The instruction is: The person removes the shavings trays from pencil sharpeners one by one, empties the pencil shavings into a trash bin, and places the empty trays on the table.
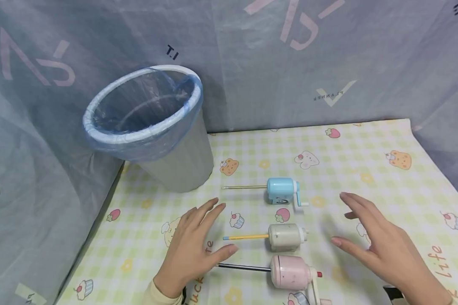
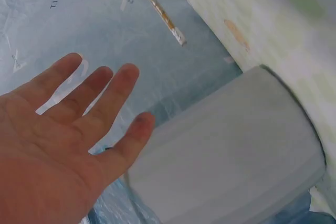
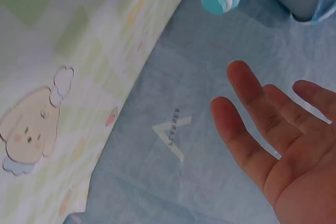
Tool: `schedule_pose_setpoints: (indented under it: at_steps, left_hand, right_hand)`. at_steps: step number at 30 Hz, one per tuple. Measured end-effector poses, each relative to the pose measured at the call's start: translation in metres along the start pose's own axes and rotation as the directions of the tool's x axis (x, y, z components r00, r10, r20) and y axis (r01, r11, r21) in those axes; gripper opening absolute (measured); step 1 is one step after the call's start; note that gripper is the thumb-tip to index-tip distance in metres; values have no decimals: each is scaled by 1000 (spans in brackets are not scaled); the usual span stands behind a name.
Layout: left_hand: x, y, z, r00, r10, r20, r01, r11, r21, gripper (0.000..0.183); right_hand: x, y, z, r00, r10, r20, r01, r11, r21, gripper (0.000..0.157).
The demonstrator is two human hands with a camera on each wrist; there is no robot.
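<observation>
Three crank pencil sharpeners stand in a column on the table, each with a pencil sticking out to the left. The farthest is a blue sharpener (image 1: 280, 188) with a gold pencil (image 1: 245, 187). In the middle is a grey-green sharpener (image 1: 285, 237) with a yellow pencil (image 1: 248, 237). Nearest is a pink sharpener (image 1: 291, 272) with a black pencil (image 1: 248, 267). My left hand (image 1: 194, 245) hovers left of the pencils, fingers spread, holding nothing. To the right of the sharpeners, my right hand (image 1: 381, 241) is held with fingers extended and nothing in it.
A grey bin (image 1: 187, 156) with a blue plastic liner stands at the back left. The table wears a green checked cloth (image 1: 351, 148) printed with cartoon figures. Grey-blue fabric (image 1: 252, 76) hangs behind and along the left side.
</observation>
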State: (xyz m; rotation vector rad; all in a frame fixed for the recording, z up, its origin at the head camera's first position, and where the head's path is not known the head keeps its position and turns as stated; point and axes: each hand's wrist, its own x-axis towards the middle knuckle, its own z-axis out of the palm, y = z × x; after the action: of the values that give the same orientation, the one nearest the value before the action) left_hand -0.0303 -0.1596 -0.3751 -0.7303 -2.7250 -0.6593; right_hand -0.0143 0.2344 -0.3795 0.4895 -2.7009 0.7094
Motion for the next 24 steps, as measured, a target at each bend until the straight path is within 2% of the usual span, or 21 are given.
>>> schedule_pose_setpoints:
  at_steps: [6,13,17,24]
  left_hand:
    - [1,6,4,1000,5,11,-5,1000,2,80]
    - [2,12,6,999,11,50,-11,1000,-2,79]
    - [2,12,7,999,8,45,-8,1000,11,81]
    - [2,12,10,999,21,49,-22,1000,14,81]
  right_hand:
    - [1,-1,6,999,-41,22,41,999,18,92]
    - [0,-5,13,998,-50,37,50,999,3,91]
    - [-1,-8,16,996,-65,59,64,998,7,90]
    - [-2,-16,17,995,-65,72,64,998,16,71]
